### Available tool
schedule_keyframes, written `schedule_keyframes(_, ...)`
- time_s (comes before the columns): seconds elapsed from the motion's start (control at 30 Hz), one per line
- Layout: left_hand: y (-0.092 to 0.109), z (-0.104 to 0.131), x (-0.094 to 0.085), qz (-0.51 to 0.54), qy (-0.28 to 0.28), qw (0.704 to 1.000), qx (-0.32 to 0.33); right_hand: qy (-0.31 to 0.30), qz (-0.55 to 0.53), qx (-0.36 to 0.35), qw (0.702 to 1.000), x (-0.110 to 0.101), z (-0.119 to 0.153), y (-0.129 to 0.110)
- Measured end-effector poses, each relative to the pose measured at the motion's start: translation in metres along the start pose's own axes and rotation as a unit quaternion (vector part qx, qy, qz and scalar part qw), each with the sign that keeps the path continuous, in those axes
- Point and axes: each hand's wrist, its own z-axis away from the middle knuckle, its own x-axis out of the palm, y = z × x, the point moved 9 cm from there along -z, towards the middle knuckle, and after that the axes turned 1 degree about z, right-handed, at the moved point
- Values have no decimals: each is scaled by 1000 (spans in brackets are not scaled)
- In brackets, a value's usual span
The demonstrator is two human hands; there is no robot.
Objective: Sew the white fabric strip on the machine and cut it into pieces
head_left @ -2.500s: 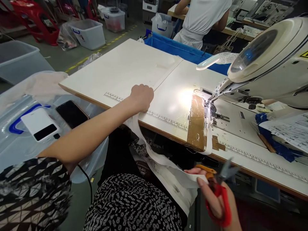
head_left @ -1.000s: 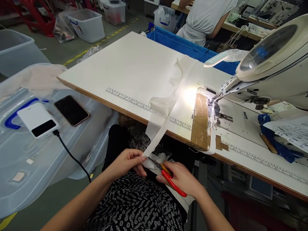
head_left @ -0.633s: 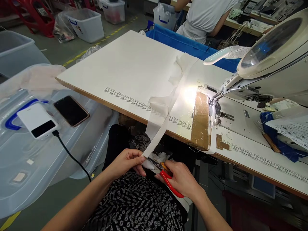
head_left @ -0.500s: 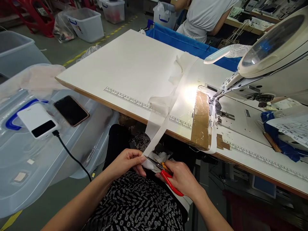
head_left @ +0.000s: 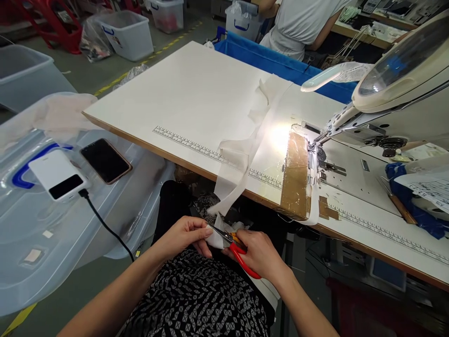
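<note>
White, ruler-marked surface (head_left: 168,93) gleaming here; right hand (head_left: 260,252) grips scissors (head_left: 233,248), slanting blades-first forward-left to the left hand (head_left: 185,236), which pinches white fabric (head_left: 215,239).

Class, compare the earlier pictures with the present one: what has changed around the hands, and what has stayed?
The left hand has come from over the table down to the lap; the right hand, with the scissors, has moved leftward to meet it. The white strip, which reached the left fingertips moments ago, now hangs free of them. The phone and white device stayed put.
</note>
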Motion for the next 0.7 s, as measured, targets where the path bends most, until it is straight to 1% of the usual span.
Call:
schedule_keyframes(0.1, -1, -2, -3, -20, -2, 1000, -10, 2, -16, 2, 1000, 0, 5, 6)
schedule_keyframes(0.17, 1, -3, -8, -73, 3, 997, 0, 5, -26, 9, 1000, 0, 13, 13)
schedule_keyframes(0.2, 5, -3, -14, -123, 25, 992, 20, 10, -38, 15, 999, 0, 19, 18)
schedule_keyframes(0.23, 14, -2, -22, -186, 66, 979, 55, 16, -55, 23, 998, 1, 25, 22)
schedule_keyframes(0.27, 28, 0, -30, -253, 122, 954, 103, 22, -78, 31, 996, 2, 31, 27)
schedule_keyframes(0.3, 45, 5, -35, -315, 185, 917, 159, 29, -105, 38, 993, 4, 36, 31)
schedule_keyframes(0.33, 62, 11, -35, -366, 244, 871, 218, 36, -133, 44, 989, 6, 41, 34)
schedule_keyframes(0.37, 78, 16, -30, -406, 286, 824, 274, 41, -159, 47, 985, 9, 44, 35)
schedule_keyframes(0.4, 91, 19, -22, -434, 310, 782, 323, 45, -179, 48, 982, 11, 47, 36)
schedule_keyframes(0.43, 101, 18, -11, -456, 316, 750, 360, 49, -196, 48, 978, 12, 48, 35)
schedule_keyframes(0.47, 108, 15, -1, -472, 313, 728, 385, 54, -207, 47, 976, 12, 49, 33)
schedule_keyframes(0.5, 112, 10, 8, -480, 306, 719, 399, 59, -215, 46, 974, 12, 49, 32)
schedule_keyframes(0.53, 113, 4, 13, -475, 295, 723, 406, 64, -219, 44, 973, 10, 49, 30)
schedule_keyframes(0.57, 112, -2, 15, -455, 282, 742, 405, 71, -221, 42, 972, 8, 50, 29)
schedule_keyframes(0.63, 103, -11, 11, -377, 243, 808, 382, 84, -225, 39, 970, 4, 53, 30)
schedule_keyframes(0.7, 87, -17, 2, -283, 211, 873, 337, 96, -232, 38, 967, 1, 59, 35)
